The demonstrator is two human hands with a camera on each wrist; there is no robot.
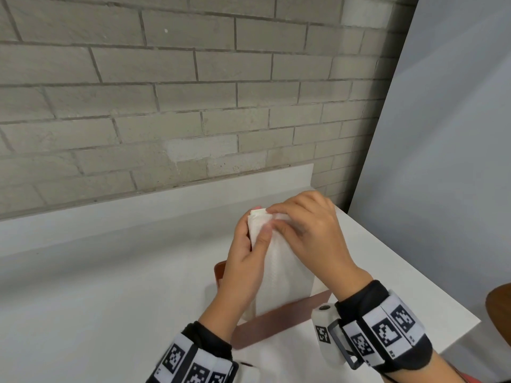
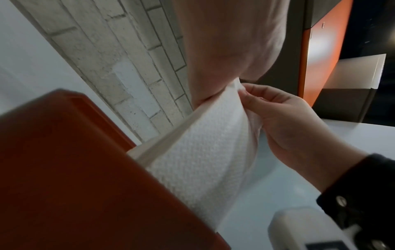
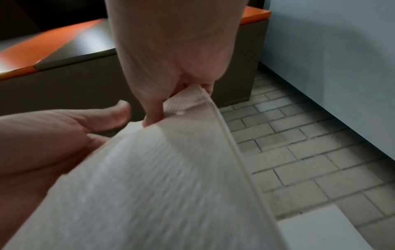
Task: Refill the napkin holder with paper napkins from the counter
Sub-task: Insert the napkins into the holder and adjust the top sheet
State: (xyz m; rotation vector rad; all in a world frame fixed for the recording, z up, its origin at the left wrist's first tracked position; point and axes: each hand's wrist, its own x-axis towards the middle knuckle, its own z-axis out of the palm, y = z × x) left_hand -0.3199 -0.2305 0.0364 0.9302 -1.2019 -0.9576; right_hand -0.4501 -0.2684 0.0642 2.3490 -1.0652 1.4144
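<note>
Standing on the white bench [image 1: 116,272], the reddish-brown box-shaped napkin holder [image 1: 265,324] sits below both grips, its open top already taking the lower end of the white embossed paper napkin stack [image 1: 279,275]. Most of the stack rises above the rim, so I judge the refill about halfway: inserted, not yet seated. The right hand [image 1: 312,233] pinches the stack's top edge; the left hand [image 1: 246,261] clasps its side, thumb across the front. Pushing down remains.
</note>
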